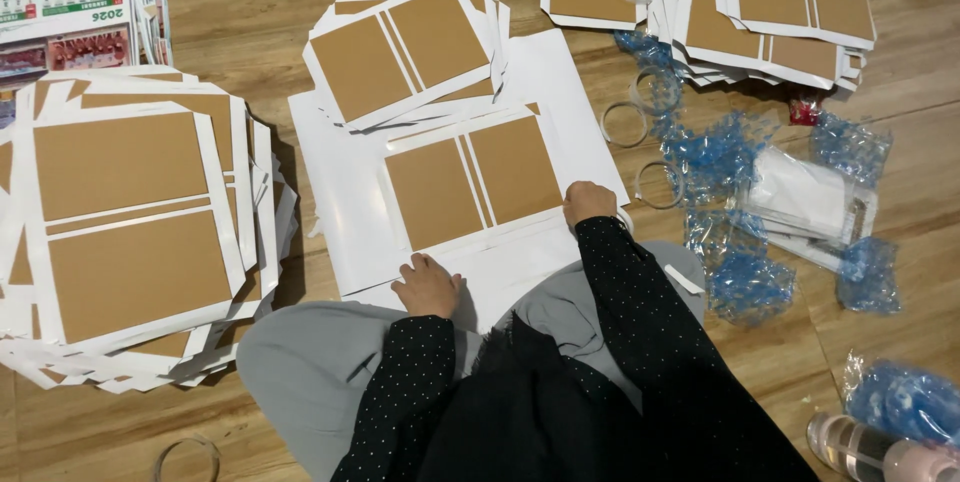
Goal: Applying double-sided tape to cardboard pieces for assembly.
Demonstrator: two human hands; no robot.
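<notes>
The left hand (427, 285) lies flat with its fingers curled loosely together, pressing down on the near edge of a large white sheet (340, 202) spread on the wooden floor (250, 12); it grips nothing. The right hand (588, 202) is closed into a loose fist, knuckles down on the lower right corner of a white cover (470, 190) that bears 2 brown cardboard panels with a narrow brown strip between them. That cover lies on the white sheet, between the 2 hands and just beyond the left hand. Farther out from the left hand sits a skewed stack of the same covers (405, 52), its near edge overlapping the sheet. Well off to the left of the left hand lies a taller pile of larger covers (130, 232), and beyond that pile a stack of printed calendars (70, 2). Beyond the right hand and to its right, more covers (770, 2) are heaped at the far edge. Just right of the right hand lie 3 clear tape rings (627, 125) among crumpled blue plastic wrap (720, 162), and past them a clear bag of white strips (810, 204). Both sleeves are dark with small white dots, above grey-clad knees (300, 362). A bottle (880, 452) lies at the near right corner, and another tape ring (186, 457) near left.
</notes>
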